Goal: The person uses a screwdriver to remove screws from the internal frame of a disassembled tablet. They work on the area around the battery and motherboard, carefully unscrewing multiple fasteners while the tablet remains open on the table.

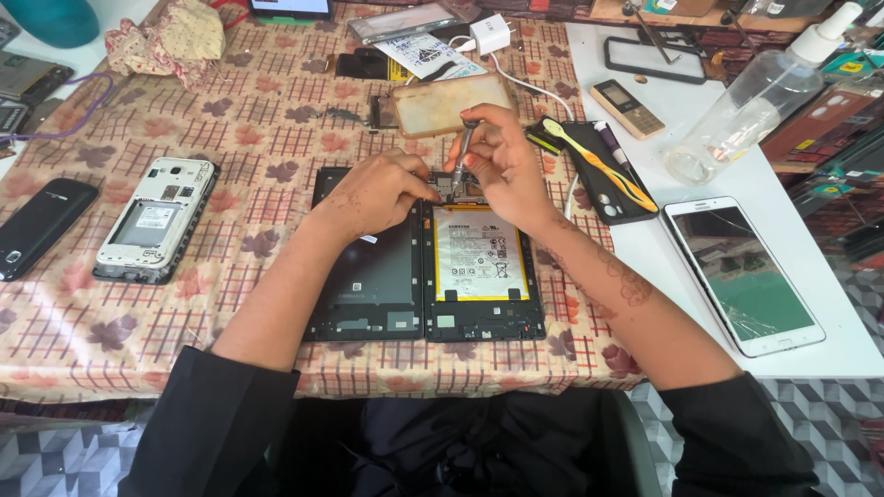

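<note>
An opened tablet lies in front of me in two halves: the black back cover on the left and the body with its white, yellow-edged battery on the right. My right hand grips a thin metal screwdriver upright, tip down on the board at the top of the body. My left hand rests on the top edge of the tablet, fingertips pressed next to the screwdriver tip.
On the patterned cloth at left lie an opened white phone and a black phone. To the right are a white tablet with a cracked screen, a yellow toothbrush, a clear spray bottle, a small keypad phone and a clear phone case.
</note>
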